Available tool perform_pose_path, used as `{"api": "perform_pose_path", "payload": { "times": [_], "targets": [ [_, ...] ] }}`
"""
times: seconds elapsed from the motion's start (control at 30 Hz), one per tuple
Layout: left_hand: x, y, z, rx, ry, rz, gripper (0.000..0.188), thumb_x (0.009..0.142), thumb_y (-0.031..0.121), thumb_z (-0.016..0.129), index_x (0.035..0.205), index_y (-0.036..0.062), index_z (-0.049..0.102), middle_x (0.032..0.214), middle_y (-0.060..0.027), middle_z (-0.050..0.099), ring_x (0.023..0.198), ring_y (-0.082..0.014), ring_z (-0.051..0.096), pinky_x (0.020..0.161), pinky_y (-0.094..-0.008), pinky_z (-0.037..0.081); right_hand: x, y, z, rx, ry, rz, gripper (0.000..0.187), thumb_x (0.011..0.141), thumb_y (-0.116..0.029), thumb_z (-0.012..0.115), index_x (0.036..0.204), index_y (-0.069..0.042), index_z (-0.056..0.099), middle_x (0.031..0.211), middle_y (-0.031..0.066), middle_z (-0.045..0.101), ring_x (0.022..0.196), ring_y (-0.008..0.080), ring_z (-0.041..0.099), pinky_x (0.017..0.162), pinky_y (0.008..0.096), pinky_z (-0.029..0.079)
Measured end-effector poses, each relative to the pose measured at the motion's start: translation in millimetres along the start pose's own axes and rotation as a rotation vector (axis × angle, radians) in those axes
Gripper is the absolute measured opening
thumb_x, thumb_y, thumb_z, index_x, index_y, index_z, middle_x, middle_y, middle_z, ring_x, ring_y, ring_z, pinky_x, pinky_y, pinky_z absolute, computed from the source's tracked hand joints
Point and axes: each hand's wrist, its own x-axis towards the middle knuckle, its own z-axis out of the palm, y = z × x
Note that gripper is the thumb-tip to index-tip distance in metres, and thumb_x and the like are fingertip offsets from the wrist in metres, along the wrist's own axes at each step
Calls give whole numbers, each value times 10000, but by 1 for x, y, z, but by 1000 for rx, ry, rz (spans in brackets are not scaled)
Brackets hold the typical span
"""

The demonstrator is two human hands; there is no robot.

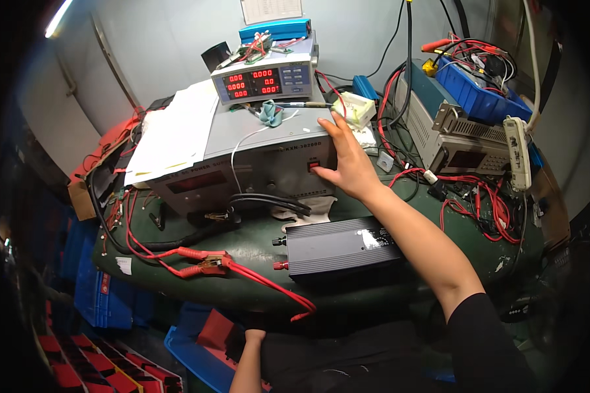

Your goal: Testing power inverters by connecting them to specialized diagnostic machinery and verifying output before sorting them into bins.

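My right hand (349,162) reaches to the right front corner of a large grey power supply (288,171). Its thumb rests on the red power switch (314,166), and the other fingers stretch up over the top edge, holding nothing. Under that forearm lies a black finned inverter (334,247) with a black and a red terminal at its left end. My left hand (255,335) is low in front of the bench, its fingers lost in shadow. Red clamp leads (206,262) lie left of the inverter, their ends hanging near the bench's front edge.
A meter (265,82) with lit red digits stands on the power supply, beside white papers (177,128). At the right, a blue bin (478,92) of cables sits above bench instruments. Red and black wires (485,203) tangle there. A blue crate (196,350) stands below the bench.
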Motion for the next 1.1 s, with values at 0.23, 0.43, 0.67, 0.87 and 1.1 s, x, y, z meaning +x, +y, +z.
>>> {"api": "perform_pose_path", "payload": {
  "times": [0.23,0.43,0.67,0.87,1.1],
  "targets": [
    [9,-18,0,294,-161,-3,562,1064,273,368,1593,83,389,1656,-178,349,1537,-348,307,1289,-446,203,0,-1,10,83,28,-49,1060,741,-153,911,1606,-191,301,1661,258,262,1497,475,343,1184,490,391],
    [13,-35,3,462,-215,-17,556,1046,269,387,1566,78,436,1616,-191,410,1507,-363,357,1277,-480,232,1,4,13,97,11,-78,1096,744,-149,915,1619,-199,256,1664,279,231,1512,488,306,1201,498,365],
    [6,-52,4,383,-264,-33,550,1051,243,369,1570,71,428,1624,-201,397,1519,-353,337,1285,-472,215,1,3,17,118,19,-86,1048,789,-166,887,1621,-201,251,1667,291,208,1522,496,280,1210,515,341],
    [11,-30,5,402,-300,-32,554,1058,241,358,1582,69,407,1650,-190,363,1537,-342,311,1290,-465,208,-2,10,12,93,22,-73,1004,825,-192,861,1623,-192,251,1671,288,208,1528,485,279,1214,513,331],
    [9,-65,18,417,-198,28,578,1046,245,367,1595,66,383,1661,-192,340,1547,-347,288,1297,-464,180,-1,-4,9,126,-5,-35,1130,724,-80,887,1632,-206,227,1673,269,231,1528,474,289,1214,500,345]
  ]
}}
